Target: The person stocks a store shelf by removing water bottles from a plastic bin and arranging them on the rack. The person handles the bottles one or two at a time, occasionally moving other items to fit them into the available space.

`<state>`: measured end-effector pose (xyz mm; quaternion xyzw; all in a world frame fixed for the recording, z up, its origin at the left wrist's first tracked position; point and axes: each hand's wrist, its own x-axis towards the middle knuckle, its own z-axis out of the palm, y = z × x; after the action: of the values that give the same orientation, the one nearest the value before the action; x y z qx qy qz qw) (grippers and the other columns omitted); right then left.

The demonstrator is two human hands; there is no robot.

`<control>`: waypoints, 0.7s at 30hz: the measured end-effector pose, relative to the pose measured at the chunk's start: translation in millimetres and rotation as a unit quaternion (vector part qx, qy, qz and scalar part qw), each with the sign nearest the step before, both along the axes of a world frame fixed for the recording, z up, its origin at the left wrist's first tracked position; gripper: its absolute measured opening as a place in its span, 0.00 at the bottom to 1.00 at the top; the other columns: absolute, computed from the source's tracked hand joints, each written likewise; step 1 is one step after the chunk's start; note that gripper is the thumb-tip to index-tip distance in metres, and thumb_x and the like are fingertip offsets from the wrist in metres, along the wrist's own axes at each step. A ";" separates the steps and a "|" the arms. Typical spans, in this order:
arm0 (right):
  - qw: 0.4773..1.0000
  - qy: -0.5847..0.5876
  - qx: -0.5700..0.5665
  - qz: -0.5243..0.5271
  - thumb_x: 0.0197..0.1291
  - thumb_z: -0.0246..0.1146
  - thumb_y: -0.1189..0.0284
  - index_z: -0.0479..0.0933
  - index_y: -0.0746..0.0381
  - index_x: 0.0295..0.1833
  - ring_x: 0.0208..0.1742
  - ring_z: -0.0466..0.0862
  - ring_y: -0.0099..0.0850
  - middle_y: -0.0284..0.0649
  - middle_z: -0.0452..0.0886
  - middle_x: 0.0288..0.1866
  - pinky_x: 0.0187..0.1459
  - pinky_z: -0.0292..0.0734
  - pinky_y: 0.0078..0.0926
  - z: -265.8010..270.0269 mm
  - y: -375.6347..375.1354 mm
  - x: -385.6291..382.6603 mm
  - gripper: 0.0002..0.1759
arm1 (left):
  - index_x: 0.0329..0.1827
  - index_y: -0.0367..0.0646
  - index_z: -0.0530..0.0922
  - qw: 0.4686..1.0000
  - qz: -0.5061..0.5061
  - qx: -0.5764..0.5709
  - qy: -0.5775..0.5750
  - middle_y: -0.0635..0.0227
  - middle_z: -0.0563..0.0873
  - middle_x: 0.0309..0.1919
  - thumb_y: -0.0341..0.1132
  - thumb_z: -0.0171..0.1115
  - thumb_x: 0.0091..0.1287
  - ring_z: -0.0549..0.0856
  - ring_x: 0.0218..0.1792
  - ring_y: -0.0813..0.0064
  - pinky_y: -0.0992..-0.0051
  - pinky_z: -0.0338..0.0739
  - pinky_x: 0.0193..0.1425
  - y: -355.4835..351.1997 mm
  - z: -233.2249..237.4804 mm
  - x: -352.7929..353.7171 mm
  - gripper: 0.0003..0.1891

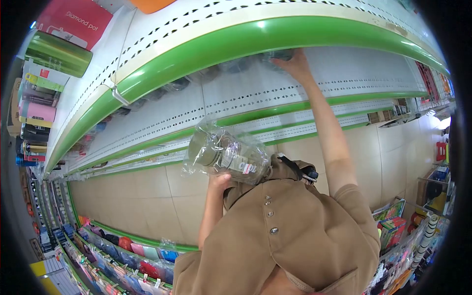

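In my left hand is a clear bottle wrapped in crinkled transparent plastic, with a white label on its side. It is held in front of my body, tilted sideways. My right hand reaches out over a white shelf, under the green edge of the shelf above. Its fingers are closed round a clear wrapped item, partly hidden by that green edge. More wrapped items stand in a row on the shelf to the left of it.
Above runs a curved green shelf edge. A green cylinder and a red box stand at the upper left. Lower white shelves lie below, then a tiled floor. Racks of packaged goods line the bottom and right.
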<state>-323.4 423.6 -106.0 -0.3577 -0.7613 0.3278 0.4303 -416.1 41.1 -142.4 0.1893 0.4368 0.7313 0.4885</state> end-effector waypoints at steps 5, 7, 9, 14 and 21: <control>0.997 -0.041 -0.026 0.066 0.34 0.72 0.56 0.47 0.70 0.66 0.65 0.58 0.46 0.56 0.56 0.64 0.64 0.54 0.34 -1.1 0.2 -34.6 0.58 | 0.62 0.39 0.60 0.999 0.033 0.014 0.007 0.60 0.71 0.55 0.39 0.68 0.39 0.70 0.57 0.62 0.62 0.61 0.63 -6.7 -7.9 1.3 0.43; 0.994 -0.077 -0.017 0.072 0.33 0.73 0.56 0.45 0.69 0.66 0.66 0.56 0.46 0.55 0.54 0.65 0.64 0.54 0.34 -3.9 3.3 -36.1 0.60 | 0.62 0.39 0.60 0.999 0.044 0.027 0.007 0.61 0.71 0.55 0.38 0.68 0.40 0.70 0.57 0.62 0.62 0.61 0.63 -1.3 0.4 6.6 0.42; 0.996 -0.067 -0.003 0.065 0.33 0.73 0.56 0.46 0.69 0.66 0.66 0.56 0.45 0.55 0.54 0.65 0.64 0.54 0.35 -8.2 3.7 -35.6 0.59 | 0.62 0.39 0.59 0.998 0.055 0.040 0.007 0.61 0.71 0.55 0.37 0.67 0.41 0.70 0.57 0.62 0.63 0.61 0.63 6.8 7.4 6.7 0.41; 1.000 0.000 -0.002 -0.014 0.34 0.73 0.56 0.48 0.69 0.65 0.63 0.61 0.43 0.53 0.57 0.63 0.63 0.56 0.35 -0.8 -23.4 -12.5 0.57 | 0.63 0.38 0.54 0.999 0.030 -0.015 -0.022 0.58 0.71 0.51 0.29 0.68 0.42 0.74 0.52 0.64 0.65 0.70 0.56 42.0 25.6 2.8 0.43; 0.941 0.053 -0.151 0.297 0.33 0.73 0.64 0.46 0.62 0.68 0.62 0.66 0.38 0.49 0.62 0.62 0.62 0.58 0.33 80.9 -119.4 84.8 0.57 | 0.58 0.32 0.60 0.994 -0.084 -0.009 0.068 0.57 0.75 0.49 0.31 0.68 0.44 0.77 0.49 0.67 0.70 0.72 0.53 120.5 78.7 16.6 0.37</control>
<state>-238.7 304.1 -25.1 -0.1585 -0.7506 0.5703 0.2938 -399.4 161.6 -63.7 0.2704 0.4577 0.6692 0.5192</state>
